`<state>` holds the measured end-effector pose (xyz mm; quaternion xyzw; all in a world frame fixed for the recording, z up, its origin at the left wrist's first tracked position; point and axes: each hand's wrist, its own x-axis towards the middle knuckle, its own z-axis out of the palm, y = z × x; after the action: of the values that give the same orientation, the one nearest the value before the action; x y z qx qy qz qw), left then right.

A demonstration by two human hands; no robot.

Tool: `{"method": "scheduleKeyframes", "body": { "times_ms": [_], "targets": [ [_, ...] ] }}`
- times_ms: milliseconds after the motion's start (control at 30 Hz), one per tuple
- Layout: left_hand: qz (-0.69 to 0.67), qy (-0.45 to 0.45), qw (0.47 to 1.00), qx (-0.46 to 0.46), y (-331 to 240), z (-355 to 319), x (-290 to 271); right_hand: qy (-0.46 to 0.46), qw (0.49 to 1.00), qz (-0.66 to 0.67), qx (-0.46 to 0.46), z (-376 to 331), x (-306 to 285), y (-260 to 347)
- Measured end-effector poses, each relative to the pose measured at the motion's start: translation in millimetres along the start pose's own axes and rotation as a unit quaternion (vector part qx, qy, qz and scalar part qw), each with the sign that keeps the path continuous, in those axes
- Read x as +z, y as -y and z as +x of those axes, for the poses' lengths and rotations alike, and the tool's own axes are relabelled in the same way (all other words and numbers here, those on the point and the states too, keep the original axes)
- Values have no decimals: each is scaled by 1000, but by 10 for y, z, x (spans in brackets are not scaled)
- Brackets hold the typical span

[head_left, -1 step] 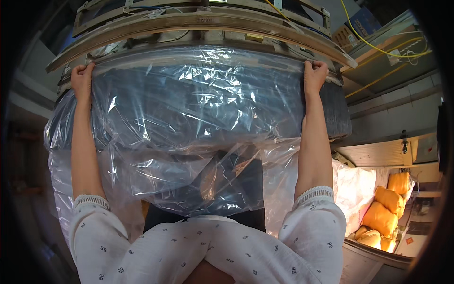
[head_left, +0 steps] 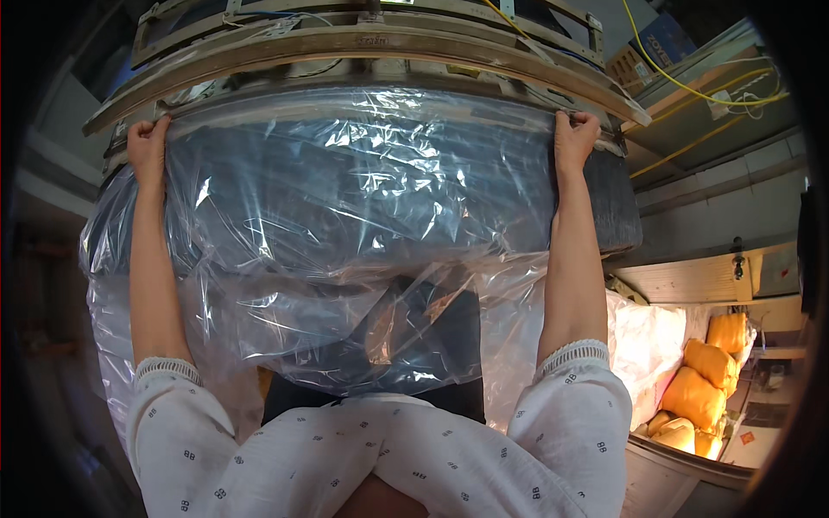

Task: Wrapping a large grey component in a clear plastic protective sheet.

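A clear, wrinkled plastic sheet (head_left: pixel 345 194) stretches between my hands over a dark, rounded surface (head_left: pixel 611 203). Its lower part hangs in folds in front of my body. Near the sheet's far left corner, my left hand (head_left: pixel 148 148) is closed, thumb and fingers pinching the film. My right hand (head_left: pixel 576 141) pinches the far right part in the same way. Both arms reach forward, almost straight. The sheet's far edge runs close beneath a long wooden bar.
Beyond the sheet, the wooden bar (head_left: pixel 371 41) crosses the width, with a slatted frame behind it. A yellow cable (head_left: pixel 643 52) loops at the upper right near cardboard boxes (head_left: pixel 629 69). Yellow bundles (head_left: pixel 693 399) lie lit at the lower right, beside white plastic (head_left: pixel 643 345).
My left hand has shifted very slightly left, with the film beside it following. The right hand keeps its place.
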<state>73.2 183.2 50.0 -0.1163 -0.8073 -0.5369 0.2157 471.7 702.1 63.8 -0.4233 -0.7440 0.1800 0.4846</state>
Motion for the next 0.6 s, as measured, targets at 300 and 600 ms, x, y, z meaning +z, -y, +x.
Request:
{"method": "scheduleKeyframes", "body": {
  "times_ms": [300, 600],
  "targets": [
    [-58, 46, 992, -106, -80, -36, -213, -21, 999, 17, 44, 82, 9, -45],
    [47, 76, 995, 49, -70, -85, -441, 40, 979, -175, 94, -121, -184, 137]
  ]
}}
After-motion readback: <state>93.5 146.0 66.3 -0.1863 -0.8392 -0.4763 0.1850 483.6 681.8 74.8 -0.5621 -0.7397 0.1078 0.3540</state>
